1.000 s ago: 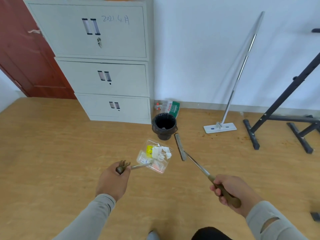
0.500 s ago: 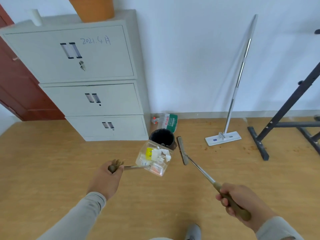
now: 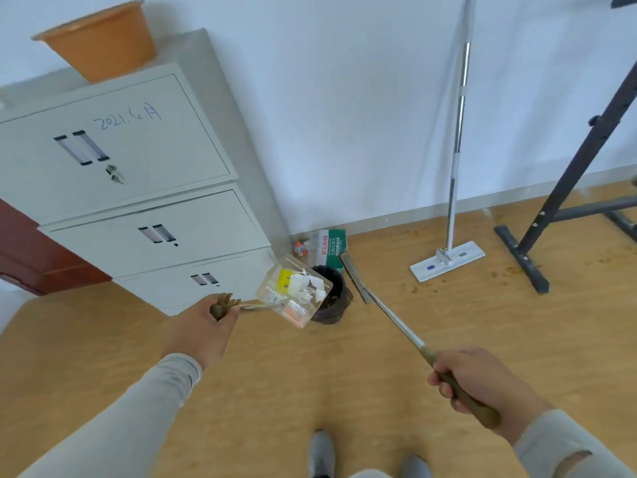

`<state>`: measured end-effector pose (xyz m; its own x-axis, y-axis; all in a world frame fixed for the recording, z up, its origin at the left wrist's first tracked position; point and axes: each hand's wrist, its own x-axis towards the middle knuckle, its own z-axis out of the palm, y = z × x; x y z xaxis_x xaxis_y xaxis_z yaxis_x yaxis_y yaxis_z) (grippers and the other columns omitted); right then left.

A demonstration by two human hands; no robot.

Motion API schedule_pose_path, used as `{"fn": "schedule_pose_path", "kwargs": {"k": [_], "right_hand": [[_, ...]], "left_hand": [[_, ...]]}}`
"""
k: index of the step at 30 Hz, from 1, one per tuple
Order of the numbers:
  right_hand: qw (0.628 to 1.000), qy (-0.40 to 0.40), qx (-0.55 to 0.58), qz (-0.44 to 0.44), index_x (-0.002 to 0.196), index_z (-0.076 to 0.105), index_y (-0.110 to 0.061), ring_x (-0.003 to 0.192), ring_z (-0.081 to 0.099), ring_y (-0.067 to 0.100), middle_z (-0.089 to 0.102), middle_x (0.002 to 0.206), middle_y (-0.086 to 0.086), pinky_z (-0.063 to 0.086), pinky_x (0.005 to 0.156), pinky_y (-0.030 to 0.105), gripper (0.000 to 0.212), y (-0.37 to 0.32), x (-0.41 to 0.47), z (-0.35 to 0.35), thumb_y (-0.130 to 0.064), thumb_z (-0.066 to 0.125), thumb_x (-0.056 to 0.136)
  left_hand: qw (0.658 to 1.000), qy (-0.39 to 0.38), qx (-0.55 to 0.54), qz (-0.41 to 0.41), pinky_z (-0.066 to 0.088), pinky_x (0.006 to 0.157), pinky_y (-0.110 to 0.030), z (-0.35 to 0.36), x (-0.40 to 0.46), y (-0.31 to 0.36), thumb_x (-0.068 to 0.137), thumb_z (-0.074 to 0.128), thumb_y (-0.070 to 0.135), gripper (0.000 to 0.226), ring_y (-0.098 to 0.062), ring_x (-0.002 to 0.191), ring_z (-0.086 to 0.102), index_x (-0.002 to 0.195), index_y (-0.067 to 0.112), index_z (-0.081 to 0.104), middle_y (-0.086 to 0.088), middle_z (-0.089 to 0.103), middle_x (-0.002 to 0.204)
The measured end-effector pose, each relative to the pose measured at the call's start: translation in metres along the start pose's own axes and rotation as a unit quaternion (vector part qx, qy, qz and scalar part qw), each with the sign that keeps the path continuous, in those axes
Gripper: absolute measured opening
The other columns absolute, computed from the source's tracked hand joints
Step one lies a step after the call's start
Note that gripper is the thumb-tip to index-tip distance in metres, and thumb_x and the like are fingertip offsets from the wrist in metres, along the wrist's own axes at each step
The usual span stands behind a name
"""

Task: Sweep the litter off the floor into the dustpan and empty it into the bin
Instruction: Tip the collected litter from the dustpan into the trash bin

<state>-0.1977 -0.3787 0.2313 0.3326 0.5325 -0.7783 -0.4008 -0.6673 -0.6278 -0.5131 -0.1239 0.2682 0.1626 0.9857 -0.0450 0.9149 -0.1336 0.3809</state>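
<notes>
My left hand (image 3: 203,326) grips the brown handle of a clear plastic dustpan (image 3: 297,313). The pan is lifted off the floor and overlaps the near-left rim of the black bin (image 3: 336,298). White paper scraps and a yellow piece of litter (image 3: 300,282) lie inside the pan. My right hand (image 3: 482,381) grips the brown handle of a small broom (image 3: 379,305). Its metal shaft points up and left, and the narrow brush head hangs just right of the bin.
A grey filing cabinet (image 3: 144,215) stands left of the bin with an orange tub (image 3: 100,46) on top. A green packet and a small bottle (image 3: 327,248) sit against the wall behind the bin. A flat mop (image 3: 451,208) and a black metal stand (image 3: 565,208) are at right.
The bin and cabinet have come closer as I walked forward. The dustpan with its litter has moved from short of the bin to over its near-left rim; the broom head came along beside the bin.
</notes>
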Motion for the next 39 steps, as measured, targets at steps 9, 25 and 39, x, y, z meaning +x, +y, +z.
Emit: {"fn": "schedule_pose_path", "kwargs": {"k": [9,25,39], "right_hand": [[0.999,0.030,0.010,-0.022,0.079,0.059,-0.005,0.046,0.049,0.018,0.061,0.067,0.014,0.034,0.041,0.022,0.015,-0.005,0.009,0.037,-0.002,0.051,0.091],[0.995,0.096,0.020,-0.022,0.070,0.057,-0.008,0.046,0.049,0.019,0.061,0.063,0.013,0.034,0.042,0.022,0.019,-0.015,0.024,0.131,-0.002,0.051,0.087],[0.991,0.120,0.052,-0.004,0.065,0.057,-0.006,0.039,0.047,0.017,0.056,0.045,0.004,0.035,0.040,0.020,0.025,-0.014,0.037,0.172,-0.001,0.050,0.088]], "left_hand": [[0.978,-0.055,0.137,0.145,0.053,0.073,-0.031,0.012,0.062,0.010,0.100,0.050,0.050,0.031,-0.015,0.082,0.066,0.127,0.040,0.060,0.016,0.068,0.085],[0.838,-0.138,0.327,0.415,0.046,0.069,-0.033,0.037,0.139,0.001,0.101,0.039,0.043,0.031,-0.024,0.089,0.070,0.124,0.033,0.057,0.004,0.073,0.101],[0.773,-0.193,0.389,0.463,0.058,0.069,-0.046,0.075,0.170,-0.018,0.099,0.036,0.048,0.033,-0.035,0.081,0.063,0.123,0.028,0.027,-0.008,0.066,0.103]]}}
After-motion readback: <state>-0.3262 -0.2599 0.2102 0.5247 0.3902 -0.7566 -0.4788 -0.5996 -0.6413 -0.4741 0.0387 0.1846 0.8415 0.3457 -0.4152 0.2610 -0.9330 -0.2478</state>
